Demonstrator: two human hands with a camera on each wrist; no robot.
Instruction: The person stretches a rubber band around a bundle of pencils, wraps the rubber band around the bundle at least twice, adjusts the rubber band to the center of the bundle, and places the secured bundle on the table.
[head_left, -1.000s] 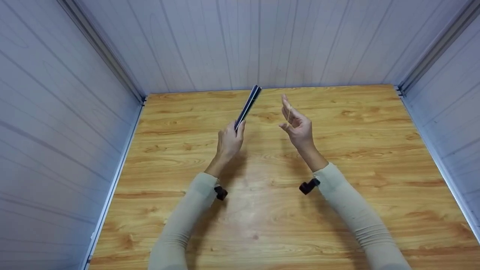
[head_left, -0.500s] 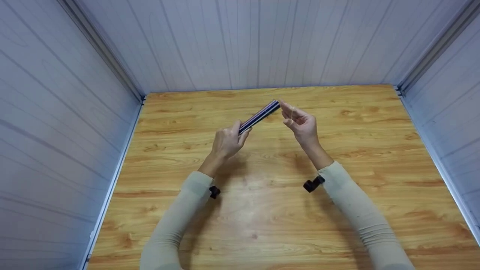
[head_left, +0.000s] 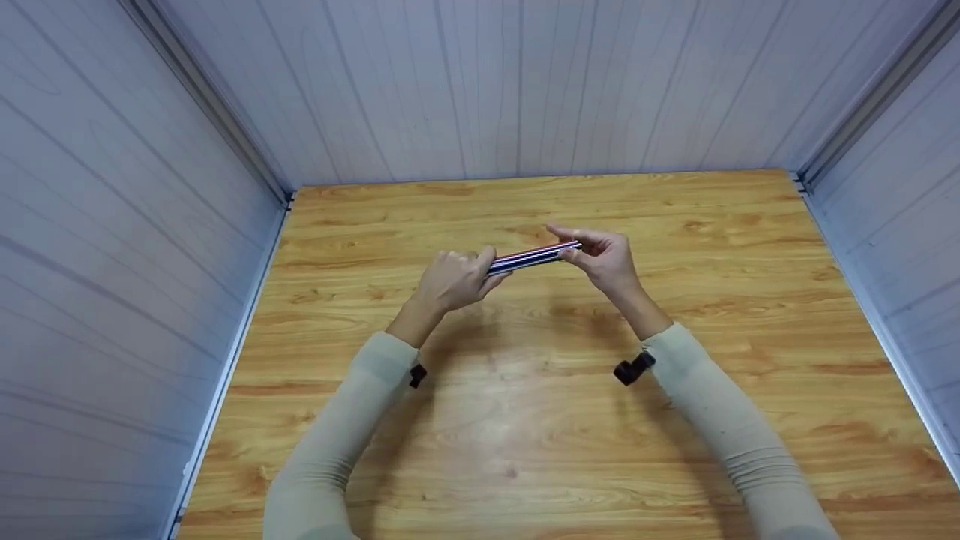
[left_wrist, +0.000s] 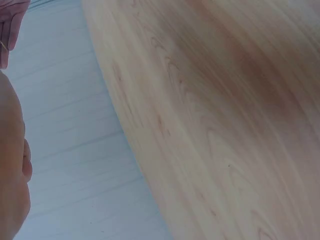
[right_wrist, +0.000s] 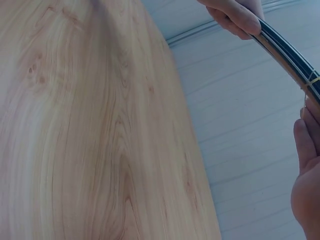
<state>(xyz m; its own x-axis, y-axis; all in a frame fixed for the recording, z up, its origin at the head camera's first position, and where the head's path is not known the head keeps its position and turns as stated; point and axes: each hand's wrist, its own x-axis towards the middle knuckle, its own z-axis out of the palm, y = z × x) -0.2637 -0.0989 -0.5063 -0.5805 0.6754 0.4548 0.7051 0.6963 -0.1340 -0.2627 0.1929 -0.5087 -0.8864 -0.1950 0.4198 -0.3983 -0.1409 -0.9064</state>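
My left hand (head_left: 454,280) grips one end of a bundle of thin pencil-like sticks (head_left: 531,258), dark with white and reddish lines. The bundle is held above the table, nearly level and pointing right. At its other end is my right hand (head_left: 609,262), the end lying between thumb and fingers. A thin yellow rubber band (right_wrist: 314,80) crosses the bundle close to the right fingertips in the right wrist view. In the left wrist view, part of the left hand (left_wrist: 12,160) fills the left edge, and the bundle is out of sight.
Under both hands lies a wood-grain table (head_left: 517,420). Pale panelled walls stand behind it (head_left: 480,90) and at the left (head_left: 112,262) and right. A small black wrist camera (head_left: 634,369) hangs from the right sleeve.
The left hand has swung the bundle from pointing steeply away to nearly level, its far end coming down and right to the right hand. The rubber band, earlier stretched across the right fingers, now crosses the bundle.
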